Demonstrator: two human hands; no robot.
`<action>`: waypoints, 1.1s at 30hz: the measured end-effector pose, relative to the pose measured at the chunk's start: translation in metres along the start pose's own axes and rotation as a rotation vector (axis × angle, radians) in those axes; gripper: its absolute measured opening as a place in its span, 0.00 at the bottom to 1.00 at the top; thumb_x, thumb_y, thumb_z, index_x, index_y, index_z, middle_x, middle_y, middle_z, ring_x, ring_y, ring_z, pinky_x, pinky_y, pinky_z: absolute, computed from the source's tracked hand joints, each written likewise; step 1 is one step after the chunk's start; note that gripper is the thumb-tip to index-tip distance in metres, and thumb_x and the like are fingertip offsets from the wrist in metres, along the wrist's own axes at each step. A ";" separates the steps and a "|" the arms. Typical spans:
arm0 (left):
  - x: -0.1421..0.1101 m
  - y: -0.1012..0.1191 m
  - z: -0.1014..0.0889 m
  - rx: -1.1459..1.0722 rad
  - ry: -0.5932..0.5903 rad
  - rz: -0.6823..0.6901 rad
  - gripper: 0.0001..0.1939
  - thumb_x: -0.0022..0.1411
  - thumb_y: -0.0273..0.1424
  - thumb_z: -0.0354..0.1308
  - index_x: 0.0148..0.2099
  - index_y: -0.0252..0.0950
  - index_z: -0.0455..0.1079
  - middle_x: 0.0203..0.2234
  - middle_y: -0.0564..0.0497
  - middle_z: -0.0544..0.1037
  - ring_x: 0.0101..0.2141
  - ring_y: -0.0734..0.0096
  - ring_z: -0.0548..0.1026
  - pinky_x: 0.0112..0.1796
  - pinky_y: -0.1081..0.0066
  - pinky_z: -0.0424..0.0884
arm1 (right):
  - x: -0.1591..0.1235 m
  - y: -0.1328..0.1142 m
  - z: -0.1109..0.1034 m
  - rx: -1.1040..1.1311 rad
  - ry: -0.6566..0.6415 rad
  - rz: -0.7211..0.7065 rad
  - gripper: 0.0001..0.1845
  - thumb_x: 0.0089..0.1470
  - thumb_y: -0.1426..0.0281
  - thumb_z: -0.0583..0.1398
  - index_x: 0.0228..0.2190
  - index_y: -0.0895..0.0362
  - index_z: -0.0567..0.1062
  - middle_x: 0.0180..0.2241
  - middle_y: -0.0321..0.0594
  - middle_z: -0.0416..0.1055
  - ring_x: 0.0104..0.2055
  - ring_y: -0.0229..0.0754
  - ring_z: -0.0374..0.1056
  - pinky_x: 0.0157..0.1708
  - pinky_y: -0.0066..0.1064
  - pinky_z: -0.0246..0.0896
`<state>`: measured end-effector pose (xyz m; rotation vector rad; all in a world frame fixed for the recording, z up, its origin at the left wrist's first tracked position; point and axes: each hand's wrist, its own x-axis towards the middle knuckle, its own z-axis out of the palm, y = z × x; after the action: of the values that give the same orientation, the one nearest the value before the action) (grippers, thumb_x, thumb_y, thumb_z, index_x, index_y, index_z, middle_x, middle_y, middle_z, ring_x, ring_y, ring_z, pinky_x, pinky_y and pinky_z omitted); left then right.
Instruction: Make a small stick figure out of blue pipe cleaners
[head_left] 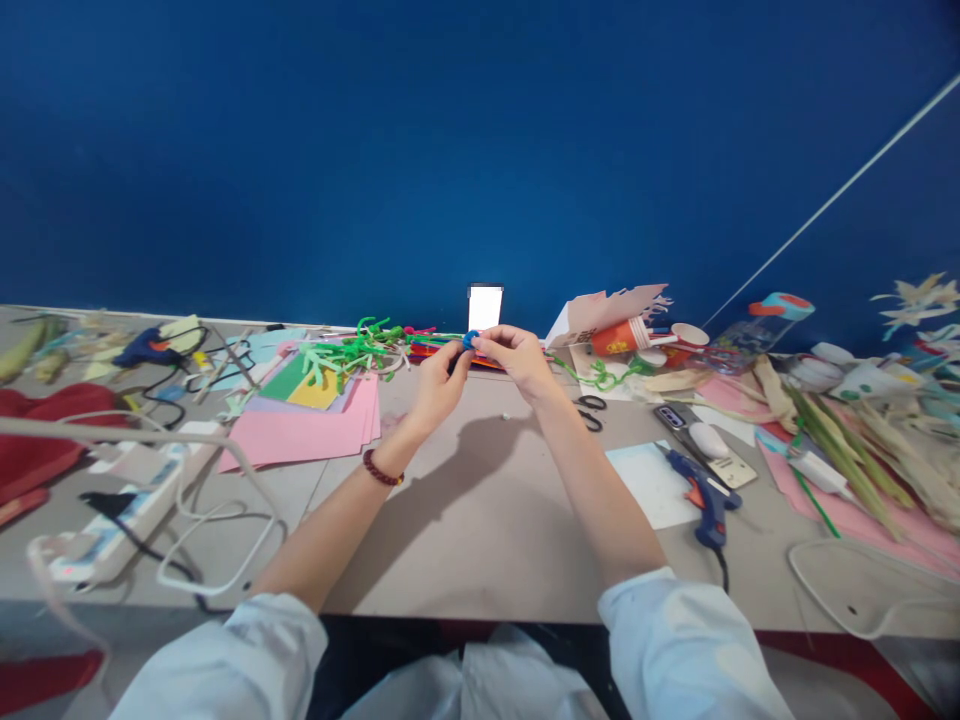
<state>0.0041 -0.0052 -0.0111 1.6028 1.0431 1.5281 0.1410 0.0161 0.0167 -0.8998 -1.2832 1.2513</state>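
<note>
Both hands are raised over the far middle of the table, fingertips together around a small blue curled pipe cleaner (471, 340). My left hand (442, 382) pinches it from the left, with a dark bit showing by the thumb. From the right, my right hand (516, 358) grips it between thumb and fingers. Just behind the hands lie red and orange pipe cleaners (426, 353), partly covered by them. A phone with a bright white screen (486, 306) stands against the blue wall. Green pipe cleaners (360, 350) are heaped to the left.
Pink paper sheets (300, 425) lie left, near a white power strip (139, 505) with looping cables. To the right are black scissors (591, 412), a blue glue gun (703, 498) on light paper, a phone (705, 445), an orange paper cup (621, 338) and dried husks (847, 450).
</note>
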 end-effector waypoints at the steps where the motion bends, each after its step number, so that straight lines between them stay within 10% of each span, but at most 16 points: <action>1: 0.000 -0.001 0.000 0.018 -0.004 0.021 0.12 0.59 0.35 0.57 0.26 0.36 0.63 0.16 0.58 0.61 0.19 0.81 0.57 0.21 0.77 0.53 | 0.000 0.000 -0.001 -0.003 -0.016 0.000 0.16 0.33 0.60 0.69 0.23 0.57 0.74 0.24 0.34 0.70 0.28 0.34 0.64 0.32 0.28 0.62; 24: 0.006 0.007 -0.017 -0.703 -0.516 -0.452 0.16 0.56 0.38 0.59 0.25 0.34 0.61 0.13 0.60 0.53 0.13 0.84 0.50 0.15 0.79 0.50 | -0.003 -0.005 -0.009 0.026 -0.199 0.018 0.14 0.39 0.61 0.68 0.25 0.57 0.74 0.22 0.31 0.66 0.23 0.30 0.57 0.26 0.27 0.54; 33: 0.002 0.004 -0.004 0.046 -0.074 -0.012 0.12 0.60 0.38 0.55 0.29 0.36 0.63 0.17 0.58 0.63 0.17 0.81 0.59 0.20 0.76 0.55 | 0.001 -0.001 -0.004 -0.022 -0.023 0.011 0.16 0.36 0.60 0.68 0.23 0.58 0.73 0.21 0.31 0.66 0.23 0.30 0.59 0.26 0.26 0.56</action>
<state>0.0009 -0.0055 -0.0067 1.6683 1.0518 1.4357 0.1451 0.0172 0.0174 -0.9120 -1.3139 1.2611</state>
